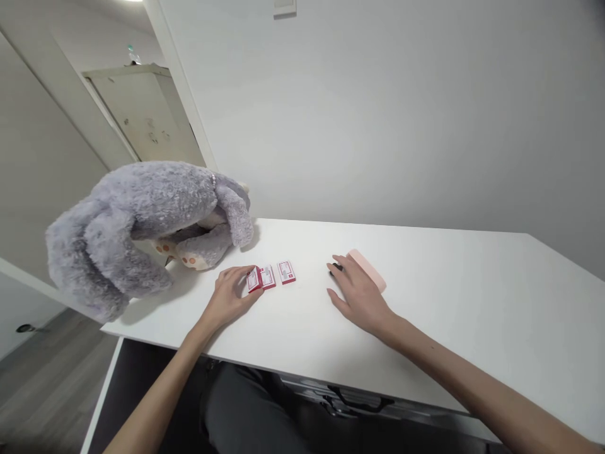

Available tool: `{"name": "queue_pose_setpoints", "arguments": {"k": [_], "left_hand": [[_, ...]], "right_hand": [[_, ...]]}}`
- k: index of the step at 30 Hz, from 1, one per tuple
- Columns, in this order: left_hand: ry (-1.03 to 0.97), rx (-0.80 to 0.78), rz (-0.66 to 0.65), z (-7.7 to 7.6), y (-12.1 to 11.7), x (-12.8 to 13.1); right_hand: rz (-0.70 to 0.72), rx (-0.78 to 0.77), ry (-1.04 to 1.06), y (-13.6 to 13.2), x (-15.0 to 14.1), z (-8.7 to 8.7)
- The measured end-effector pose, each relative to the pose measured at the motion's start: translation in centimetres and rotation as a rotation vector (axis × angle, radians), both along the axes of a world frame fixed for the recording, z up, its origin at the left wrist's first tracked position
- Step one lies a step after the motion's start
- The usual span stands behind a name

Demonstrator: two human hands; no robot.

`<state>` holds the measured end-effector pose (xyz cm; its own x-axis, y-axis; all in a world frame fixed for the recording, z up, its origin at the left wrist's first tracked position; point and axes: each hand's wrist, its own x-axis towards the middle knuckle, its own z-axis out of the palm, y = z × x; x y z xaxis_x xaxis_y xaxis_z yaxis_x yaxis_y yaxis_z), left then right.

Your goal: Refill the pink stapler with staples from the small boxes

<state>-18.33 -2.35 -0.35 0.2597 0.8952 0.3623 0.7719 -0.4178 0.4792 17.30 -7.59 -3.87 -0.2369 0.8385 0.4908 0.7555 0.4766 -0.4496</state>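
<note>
Three small red-and-white boxes form a row on the white table. My left hand holds the leftmost box between thumb and fingers; that box looks tilted against the middle box. A narrow gap separates the right-hand box from the other two. Over the table to the right, my right hand is open with its fingers spread. A small black object shows partly beneath those fingers, its kind hidden. Just beyond the same hand lies a pink, long rounded case, partly covered by it.
A large grey plush toy slumps over the left end of the white table. A white wall rises behind the table. Below the front edge are my legs and a dark metal frame. A cabinet stands beyond the doorway.
</note>
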Motion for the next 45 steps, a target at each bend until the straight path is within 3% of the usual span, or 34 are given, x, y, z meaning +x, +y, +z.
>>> {"name": "queue_pose_setpoints", "arguments": {"k": [5, 11, 14, 19, 22, 27, 31, 39, 45], "left_hand": [[0.038, -0.003, -0.009, -0.4, -0.1, 0.0], [0.031, -0.035, -0.101, -0.9, 1.2, 0.9], [-0.063, -0.079, -0.091, -1.0, 1.7, 1.2], [-0.354, -0.160, 0.012, -0.9, 1.8, 1.2], [-0.376, -0.171, 0.036, -1.0, 1.7, 1.3], [-0.081, -0.065, -0.039, -1.4, 1.5, 1.6], [0.012, 0.005, -0.042, -1.6, 1.1, 1.4], [-0.130, -0.054, 0.013, -2.2, 0.6, 0.4], [-0.168, -0.060, 0.034, -2.1, 0.6, 0.3]], "right_hand": [[-0.043, -0.163, -0.035, 0.7, -1.5, -1.3], [0.120, -0.208, -0.019, 3.1, -4.3, 0.1], [0.227, -0.198, -0.017, 5.0, -6.2, 0.6], [0.270, -0.194, -0.014, 7.4, -8.2, 0.3], [0.279, -0.195, -0.033, 8.0, -8.6, 0.0], [0.272, -0.205, -0.009, 8.6, -8.8, -0.1], [0.259, -0.235, 0.025, 8.9, -8.9, -0.2], [0.347, -0.247, 0.222, 9.2, -8.2, -0.2], [0.357, -0.105, 0.292, 8.3, -8.2, 0.6]]}}
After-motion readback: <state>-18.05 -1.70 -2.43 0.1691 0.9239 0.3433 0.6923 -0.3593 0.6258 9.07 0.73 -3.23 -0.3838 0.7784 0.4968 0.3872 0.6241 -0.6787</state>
